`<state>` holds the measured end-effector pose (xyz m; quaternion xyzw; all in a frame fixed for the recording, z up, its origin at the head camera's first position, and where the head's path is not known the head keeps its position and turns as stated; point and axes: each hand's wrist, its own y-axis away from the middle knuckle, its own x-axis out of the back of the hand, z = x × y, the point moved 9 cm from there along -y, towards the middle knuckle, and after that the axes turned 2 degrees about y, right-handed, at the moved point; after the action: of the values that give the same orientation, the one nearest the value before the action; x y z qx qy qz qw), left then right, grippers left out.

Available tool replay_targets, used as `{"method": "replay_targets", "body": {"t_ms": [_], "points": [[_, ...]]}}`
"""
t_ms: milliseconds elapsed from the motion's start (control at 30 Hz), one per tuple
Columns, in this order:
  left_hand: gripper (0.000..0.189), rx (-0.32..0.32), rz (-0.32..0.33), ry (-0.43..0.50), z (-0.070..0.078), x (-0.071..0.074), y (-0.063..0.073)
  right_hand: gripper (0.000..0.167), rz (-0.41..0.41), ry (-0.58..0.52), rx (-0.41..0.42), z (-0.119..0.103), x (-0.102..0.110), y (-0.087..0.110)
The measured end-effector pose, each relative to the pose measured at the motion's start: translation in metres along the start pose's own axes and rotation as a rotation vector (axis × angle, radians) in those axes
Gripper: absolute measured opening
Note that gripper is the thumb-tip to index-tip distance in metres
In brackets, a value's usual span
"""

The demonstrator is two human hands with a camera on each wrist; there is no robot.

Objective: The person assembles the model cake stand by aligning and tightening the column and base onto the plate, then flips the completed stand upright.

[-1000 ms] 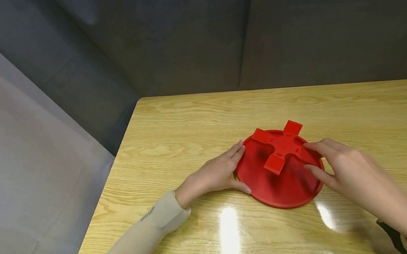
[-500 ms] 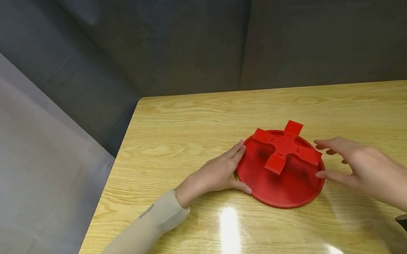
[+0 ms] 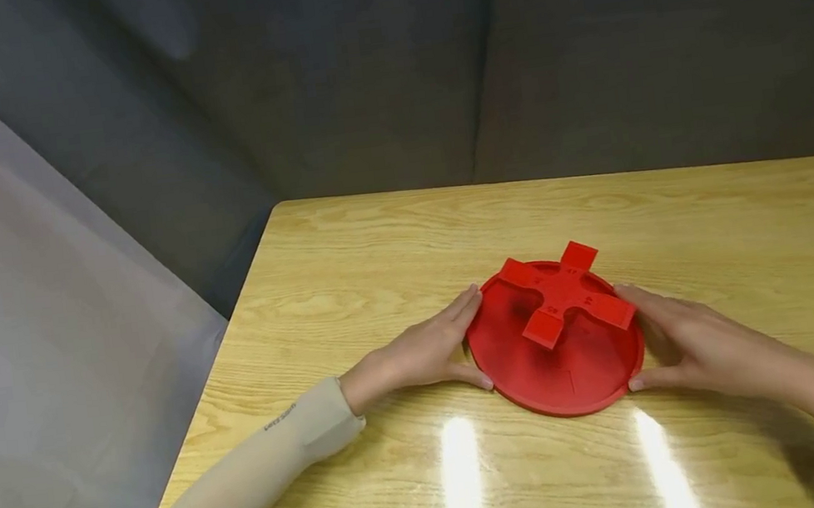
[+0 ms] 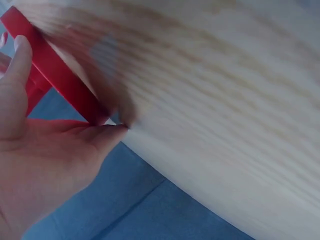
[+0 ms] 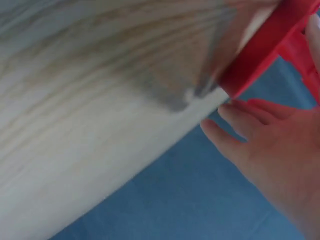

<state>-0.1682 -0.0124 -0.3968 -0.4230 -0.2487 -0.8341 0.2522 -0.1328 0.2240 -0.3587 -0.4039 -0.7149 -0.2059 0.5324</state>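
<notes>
A round red tray [image 3: 566, 391] with a low rim sits on the wooden table [image 3: 378, 266]. Over its back half stands a red cross-shaped piece [image 3: 565, 292] with four stubby arms and small numbers marked near the centre. My left hand [image 3: 429, 352] spans the tray's left rim, straight fingers at the back and thumb at the front. On the opposite side my right hand [image 3: 696, 345] touches the right rim, its thumb low at the front and its fingers by one arm of the cross. Both wrist views show extended fingers at the red side wall [image 4: 60, 75].
Dark grey panels [image 3: 357, 83] rise behind the table's back edge. A pale grey panel [image 3: 51, 370] slants along the left, beyond the table's left edge. Bright light reflections [image 3: 461, 474] lie on the tabletop in front of the tray.
My right hand has let go of one arm of the cross, drawn back to the right, and come to the tray's right rim. My left hand has stayed at the left rim.
</notes>
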Motion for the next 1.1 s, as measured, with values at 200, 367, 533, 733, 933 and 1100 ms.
{"method": "replay_targets", "body": {"t_ms": [200, 367, 533, 733, 933, 1100], "points": [[0.116, -0.009, 0.006, -0.023, -0.001, -0.003, -0.002, 0.115, -0.008, -0.041, 0.015, 0.005, -0.009, 0.002], [0.115, 0.005, 0.019, -0.045, -0.004, -0.004, -0.002, 0.117, 0.032, -0.035, 0.051, 0.006, -0.016, 0.004], [0.115, -0.009, 0.054, -0.064, -0.003, -0.002, -0.002, 0.119, 0.067, -0.015, 0.047, 0.008, -0.020, 0.003], [0.113, -0.022, 0.096, -0.070, -0.002, -0.001, -0.002, 0.121, 0.076, 0.006, 0.028, 0.011, -0.020, 0.000], [0.114, -0.030, 0.133, -0.046, -0.001, 0.000, -0.002, 0.122, 0.086, 0.004, 0.007, 0.012, -0.020, 0.001], [0.115, -0.014, 0.142, -0.026, -0.001, 0.001, 0.000, 0.122, 0.094, -0.001, 0.014, 0.010, -0.019, 0.001]]}}
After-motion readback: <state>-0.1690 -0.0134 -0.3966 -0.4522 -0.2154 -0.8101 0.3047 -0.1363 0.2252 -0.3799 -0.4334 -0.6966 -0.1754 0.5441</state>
